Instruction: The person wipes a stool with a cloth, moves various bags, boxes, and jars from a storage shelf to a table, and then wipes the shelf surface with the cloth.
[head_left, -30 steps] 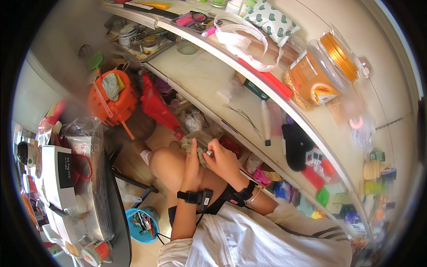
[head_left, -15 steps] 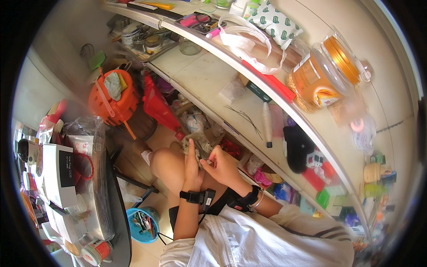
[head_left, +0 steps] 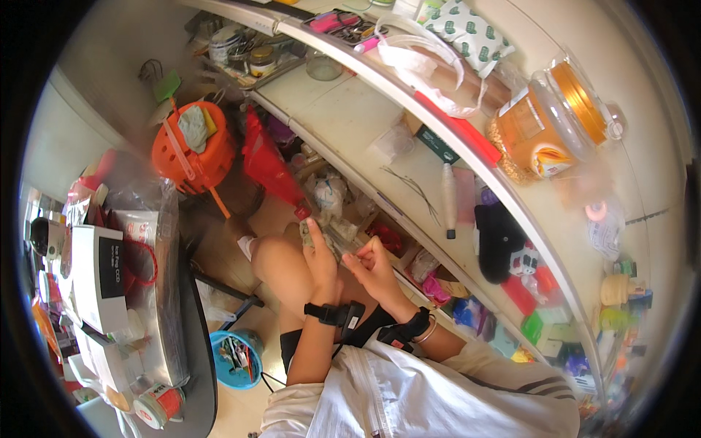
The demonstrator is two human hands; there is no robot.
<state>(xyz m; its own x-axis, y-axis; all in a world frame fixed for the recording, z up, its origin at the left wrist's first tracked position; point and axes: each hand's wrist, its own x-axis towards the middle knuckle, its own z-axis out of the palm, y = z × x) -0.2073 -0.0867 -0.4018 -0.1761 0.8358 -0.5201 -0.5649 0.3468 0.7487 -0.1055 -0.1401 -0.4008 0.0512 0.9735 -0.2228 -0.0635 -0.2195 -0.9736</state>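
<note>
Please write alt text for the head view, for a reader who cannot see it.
A person's left hand and right hand are close together at crumpled greyish material near a bare knee. Cluttered shelves run along the right; an orange container and blue bin stand at left.

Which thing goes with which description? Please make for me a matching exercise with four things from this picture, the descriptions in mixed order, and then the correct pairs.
Things
1. Crumpled greenish thing
2. Large jar
3. Bin
4. White box

Descriptions
A. Blue, with small things inside
B. On the grey table, at the picture's left
C. Against the left hand
D. Closed with an orange-gold lid

Correct pairs: 1-C, 2-D, 3-A, 4-B.
</note>
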